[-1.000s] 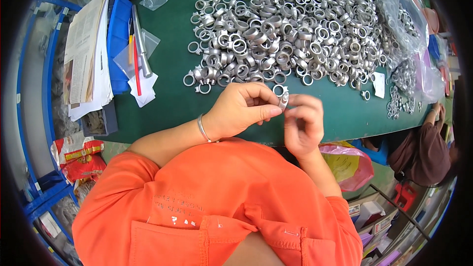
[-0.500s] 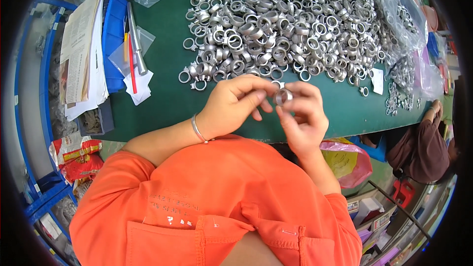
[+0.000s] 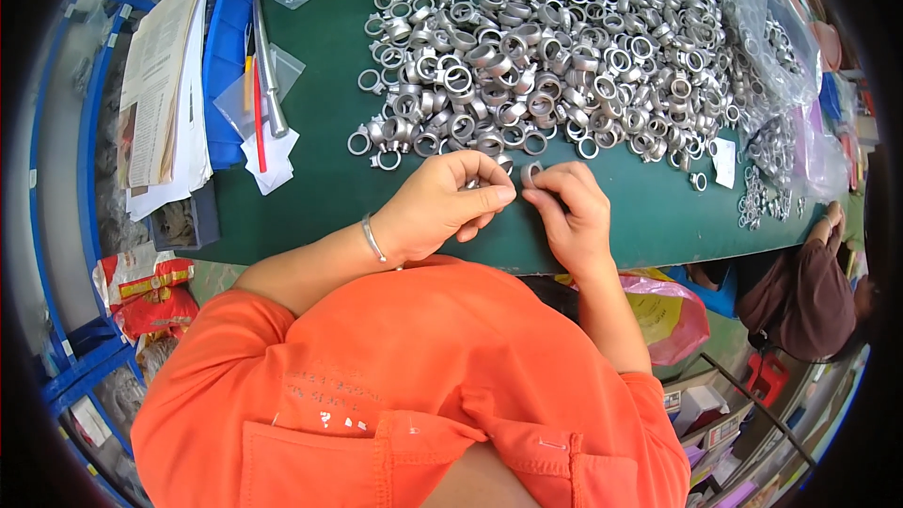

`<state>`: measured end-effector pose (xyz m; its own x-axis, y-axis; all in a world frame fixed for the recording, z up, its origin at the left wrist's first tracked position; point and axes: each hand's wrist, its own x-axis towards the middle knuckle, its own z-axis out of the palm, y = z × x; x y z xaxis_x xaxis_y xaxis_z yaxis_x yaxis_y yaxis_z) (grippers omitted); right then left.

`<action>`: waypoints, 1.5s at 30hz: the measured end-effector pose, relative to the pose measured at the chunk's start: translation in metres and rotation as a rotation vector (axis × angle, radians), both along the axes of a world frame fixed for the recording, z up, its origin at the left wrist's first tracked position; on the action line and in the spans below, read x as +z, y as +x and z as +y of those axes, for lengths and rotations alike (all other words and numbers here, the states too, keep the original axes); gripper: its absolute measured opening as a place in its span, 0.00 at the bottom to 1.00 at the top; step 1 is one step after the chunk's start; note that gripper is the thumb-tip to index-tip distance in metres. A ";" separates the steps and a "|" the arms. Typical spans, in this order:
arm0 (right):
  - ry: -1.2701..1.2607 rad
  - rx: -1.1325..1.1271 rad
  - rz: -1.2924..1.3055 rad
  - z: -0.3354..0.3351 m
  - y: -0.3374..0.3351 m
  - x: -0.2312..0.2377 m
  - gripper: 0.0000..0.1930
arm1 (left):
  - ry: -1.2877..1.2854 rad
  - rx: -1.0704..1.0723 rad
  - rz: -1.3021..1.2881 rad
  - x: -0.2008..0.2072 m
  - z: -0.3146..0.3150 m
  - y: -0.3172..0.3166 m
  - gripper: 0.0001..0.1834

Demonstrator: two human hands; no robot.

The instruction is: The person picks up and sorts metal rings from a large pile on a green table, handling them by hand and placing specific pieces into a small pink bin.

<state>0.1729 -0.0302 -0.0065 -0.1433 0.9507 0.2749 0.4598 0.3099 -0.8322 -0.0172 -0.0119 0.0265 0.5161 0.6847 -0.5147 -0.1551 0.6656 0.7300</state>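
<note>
My right hand (image 3: 576, 212) is closed, its thumb and fingertips pinching a grey metal ring (image 3: 529, 175) on edge. Just left of it is my left hand (image 3: 450, 196), with thumb and forefinger pressed together. A bit of metal shows in the gap of its curled fingers, too covered to name. Both hands are over the near part of the green table, a small gap between them. Right beyond the fingertips begins a wide heap of similar metal rings (image 3: 550, 56), many with a small lug on the outside. Another ring (image 3: 504, 162) lies partly hidden behind my left fingertips.
On the left, a blue tray (image 3: 226, 66) holds papers (image 3: 169, 85), with a red pen (image 3: 259, 122) and a tapered metal rod (image 3: 267, 75) beside it. Clear plastic bags (image 3: 752, 28) cover the heap's right side. Another person's arm (image 3: 816, 263) rests at the far right edge.
My hands have drawn apart slightly. The ring in my right fingers has turned more edge-on, and my left fingers have closed together. The view has shifted a little.
</note>
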 end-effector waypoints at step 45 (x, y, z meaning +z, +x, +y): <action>0.048 0.053 0.227 -0.009 -0.005 0.020 0.05 | 0.350 0.002 0.125 0.013 -0.003 0.004 0.09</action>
<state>0.1675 -0.0391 0.0133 -0.1218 0.9286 0.3505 0.2452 0.3703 -0.8960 -0.0128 -0.0151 0.0395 0.4624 0.8316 -0.3076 -0.0519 0.3717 0.9269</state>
